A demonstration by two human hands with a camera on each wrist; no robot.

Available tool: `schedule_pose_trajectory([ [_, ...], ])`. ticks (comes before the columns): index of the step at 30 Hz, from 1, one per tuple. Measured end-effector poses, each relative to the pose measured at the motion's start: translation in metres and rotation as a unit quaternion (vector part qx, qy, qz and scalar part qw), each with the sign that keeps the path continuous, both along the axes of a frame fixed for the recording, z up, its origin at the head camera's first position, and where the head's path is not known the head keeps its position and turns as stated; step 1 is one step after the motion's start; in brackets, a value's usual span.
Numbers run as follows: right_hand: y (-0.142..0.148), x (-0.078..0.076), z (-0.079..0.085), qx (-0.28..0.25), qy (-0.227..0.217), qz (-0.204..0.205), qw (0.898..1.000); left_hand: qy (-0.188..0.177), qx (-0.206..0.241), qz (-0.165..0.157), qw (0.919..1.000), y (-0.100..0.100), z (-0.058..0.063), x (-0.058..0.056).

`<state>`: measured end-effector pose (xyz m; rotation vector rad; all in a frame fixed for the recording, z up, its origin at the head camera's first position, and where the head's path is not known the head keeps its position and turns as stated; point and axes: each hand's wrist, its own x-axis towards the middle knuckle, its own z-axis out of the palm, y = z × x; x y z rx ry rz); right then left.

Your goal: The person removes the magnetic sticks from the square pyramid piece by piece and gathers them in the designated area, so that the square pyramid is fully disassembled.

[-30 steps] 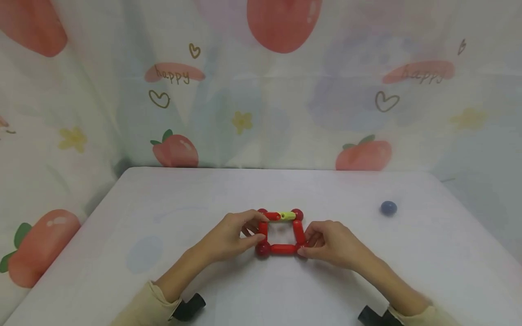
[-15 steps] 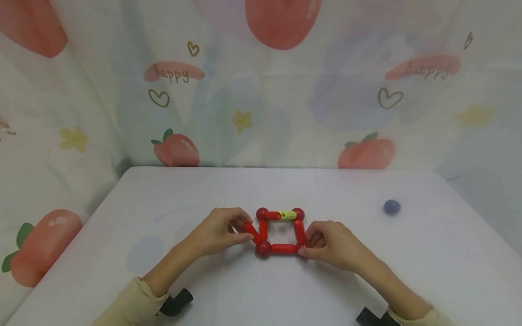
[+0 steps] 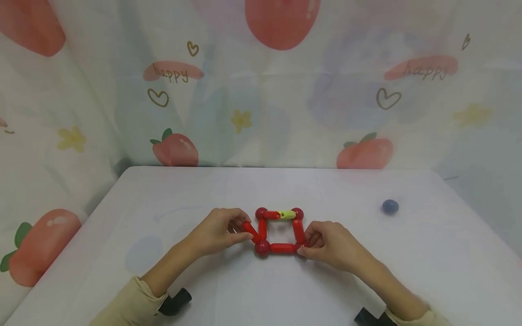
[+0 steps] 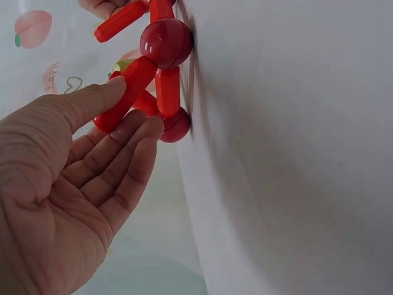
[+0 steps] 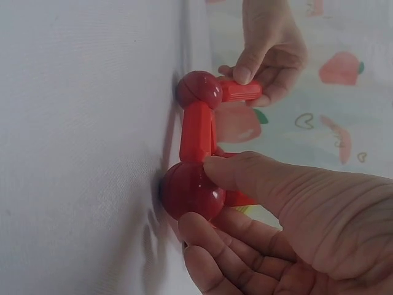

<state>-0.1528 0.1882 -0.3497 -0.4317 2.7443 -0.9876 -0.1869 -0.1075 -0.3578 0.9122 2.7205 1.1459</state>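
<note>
On the table a square frame of red magnetic rods and dark red balls lies flat, its front rod (image 3: 283, 248) between the two near balls. Its far side joins a red rod (image 3: 271, 215) and a yellow-green rod (image 3: 287, 214). My left hand (image 3: 216, 231) pinches another red rod (image 4: 128, 95) between thumb and fingers; it slants up from the near left ball (image 4: 166, 43). My right hand (image 3: 334, 242) grips the near right ball (image 5: 193, 190), thumb above and fingertips below. Beside that thumb, a further red rod (image 5: 239, 195) is partly hidden.
A blue ball (image 3: 390, 207) sits alone at the back right of the white table (image 3: 228, 294). Behind the table hangs a printed curtain (image 3: 281, 131) with fruit and flower patterns. Each wrist carries a black camera mount (image 3: 175, 302).
My left hand has drawn back leftward from over the frame's left side, so the slanting red rod in its pinch now shows. My right hand stays at the near right ball.
</note>
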Motion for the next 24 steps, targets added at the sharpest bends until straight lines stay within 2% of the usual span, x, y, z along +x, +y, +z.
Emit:
schedule_pose_trajectory([
  [9, 0.001, 0.000, 0.000, -0.001, -0.003, 0.002, 1.000, -0.016, -0.022, -0.019, 0.9995, -0.005, 0.002, -0.001],
  [16, 0.001, -0.001, 0.001, 0.008, 0.000, -0.001, 1.000, -0.028, -0.022, -0.033, 0.9988, -0.012, -0.001, -0.002],
  [20, 0.001, -0.001, 0.000, 0.005, 0.002, 0.001, 1.000, -0.024, -0.019, -0.032, 0.9990, -0.013, -0.005, -0.001],
  [24, 0.001, -0.001, -0.003, -0.010, 0.003, 0.011, 1.000, -0.018, -0.023, -0.016, 0.9994, -0.013, -0.010, 0.001],
])
